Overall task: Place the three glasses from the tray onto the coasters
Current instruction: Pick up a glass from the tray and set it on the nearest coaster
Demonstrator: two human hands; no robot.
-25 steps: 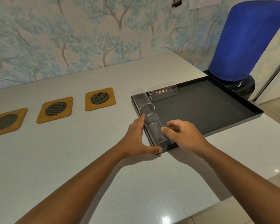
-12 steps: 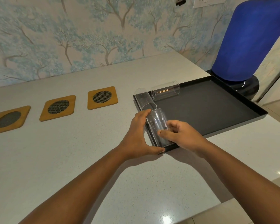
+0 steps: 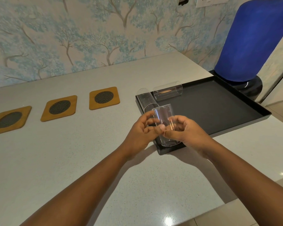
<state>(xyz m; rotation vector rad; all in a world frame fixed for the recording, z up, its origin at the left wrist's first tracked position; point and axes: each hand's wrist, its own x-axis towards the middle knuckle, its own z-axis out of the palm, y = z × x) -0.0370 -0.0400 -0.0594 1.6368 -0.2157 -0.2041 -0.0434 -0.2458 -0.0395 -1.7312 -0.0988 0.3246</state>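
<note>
A clear glass [image 3: 164, 118] is tilted nearly upright above the near left corner of the black tray [image 3: 219, 111], held between both hands. My left hand [image 3: 142, 132] grips its left side and my right hand [image 3: 185, 132] grips its right side. Two more clear glasses lie on their sides in the tray's far left corner: one [image 3: 146, 99] along the left rim, the other [image 3: 168, 92] along the back rim. Three square wooden coasters with dark mesh centres sit in a row on the counter to the left: near [image 3: 104, 97], middle [image 3: 59, 107], far [image 3: 9, 119].
A large blue water bottle on a dark base [image 3: 255, 39] stands behind the tray's far right corner. The patterned wall runs along the back of the white counter [image 3: 72, 160]. The counter's edge drops off at the lower right.
The glass was lying flat in the tray's near left corner under both hands. It has been lifted and tipped up toward upright, with both hands now around it.
</note>
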